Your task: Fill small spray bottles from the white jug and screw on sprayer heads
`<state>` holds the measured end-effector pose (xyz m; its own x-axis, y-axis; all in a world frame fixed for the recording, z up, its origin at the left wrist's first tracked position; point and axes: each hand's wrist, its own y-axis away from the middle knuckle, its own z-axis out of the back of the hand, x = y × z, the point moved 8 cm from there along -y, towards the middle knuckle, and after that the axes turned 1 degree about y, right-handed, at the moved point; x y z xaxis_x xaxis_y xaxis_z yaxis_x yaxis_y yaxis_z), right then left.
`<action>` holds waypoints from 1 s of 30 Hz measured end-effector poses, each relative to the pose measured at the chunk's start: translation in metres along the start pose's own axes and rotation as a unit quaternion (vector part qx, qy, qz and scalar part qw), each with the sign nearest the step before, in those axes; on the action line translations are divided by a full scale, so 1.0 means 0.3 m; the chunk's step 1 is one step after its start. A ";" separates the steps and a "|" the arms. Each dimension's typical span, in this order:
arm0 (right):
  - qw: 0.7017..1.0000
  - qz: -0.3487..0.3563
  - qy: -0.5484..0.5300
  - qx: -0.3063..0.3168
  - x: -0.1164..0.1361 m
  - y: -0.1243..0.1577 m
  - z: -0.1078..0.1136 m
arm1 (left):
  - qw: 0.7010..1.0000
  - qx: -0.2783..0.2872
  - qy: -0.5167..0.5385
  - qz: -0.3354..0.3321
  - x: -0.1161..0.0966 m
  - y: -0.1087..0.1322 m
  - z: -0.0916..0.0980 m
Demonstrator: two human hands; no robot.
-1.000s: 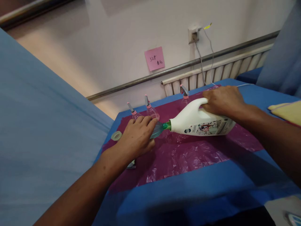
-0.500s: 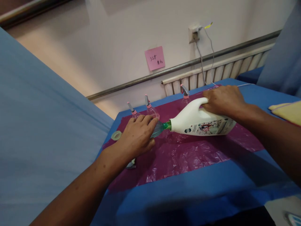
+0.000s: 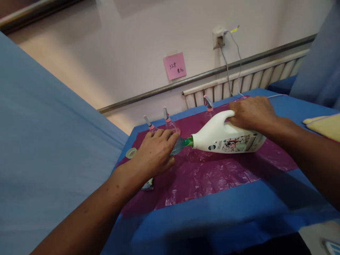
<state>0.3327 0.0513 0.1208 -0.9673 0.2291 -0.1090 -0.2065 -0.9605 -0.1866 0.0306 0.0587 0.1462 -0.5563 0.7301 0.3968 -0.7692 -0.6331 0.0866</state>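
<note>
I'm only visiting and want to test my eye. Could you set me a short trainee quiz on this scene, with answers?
1. True or false: the right hand grips the white jug by its handle.
2. How many grey-and-pink spray heads can be seen?
3. Fill the gap: the left hand holds a translucent bluish object, and there is a ____ piece at the jug's mouth.

Key: 1. True. 2. Three. 3. Green.
</note>
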 end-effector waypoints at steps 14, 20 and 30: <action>1.000 0.001 -0.009 -0.009 -0.006 -0.008 -0.003 | 0.999 0.019 -0.029 0.001 0.002 -0.006 0.004; 1.000 0.002 -0.010 -0.013 -0.005 -0.008 -0.005 | 1.000 0.010 -0.029 -0.001 0.002 -0.011 0.001; 1.000 0.008 -0.004 -0.017 -0.004 -0.021 -0.018 | 0.999 0.029 -0.031 0.000 -0.003 -0.010 0.005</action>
<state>0.3360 0.0578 0.1170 -0.9715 0.2132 -0.1040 -0.1870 -0.9580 -0.2173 0.0340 0.0597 0.1469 -0.5342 0.7136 0.4532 -0.7483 -0.6486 0.1393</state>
